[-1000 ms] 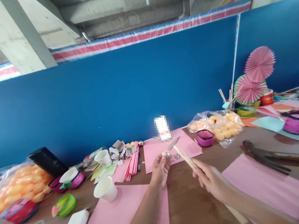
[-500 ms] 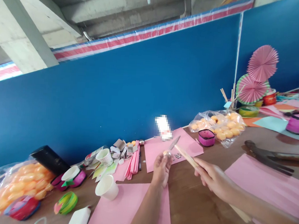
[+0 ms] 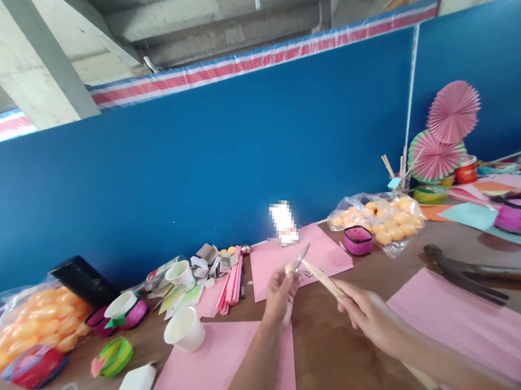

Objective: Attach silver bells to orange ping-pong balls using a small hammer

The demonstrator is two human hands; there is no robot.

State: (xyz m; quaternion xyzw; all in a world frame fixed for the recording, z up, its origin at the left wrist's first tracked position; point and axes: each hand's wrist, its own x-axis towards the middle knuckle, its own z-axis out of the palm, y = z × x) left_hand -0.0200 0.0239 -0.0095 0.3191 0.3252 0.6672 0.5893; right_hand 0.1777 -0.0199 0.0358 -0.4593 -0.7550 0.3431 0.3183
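Observation:
My left hand pinches a small yellowish ball with shiny silver on its side; much of it is hidden by the fingers. In my right hand is a small hammer with a long pale wooden handle and a narrow, pointed metal head. That head is right at the ball; whether they touch I cannot tell. Behind the hammer, small silver pieces lie on a pink sheet. My left forearm passes over another pink sheet.
A white paper cup stands left of my left forearm. Bags of orange balls lie at the left and back right. A purple box sits behind my right hand. The claw hammer lies at the right. A blue panel stands behind the table.
The hammer's head has come down and left, from just above the ball to right beside it. My left hand keeps its pinch on the ball.

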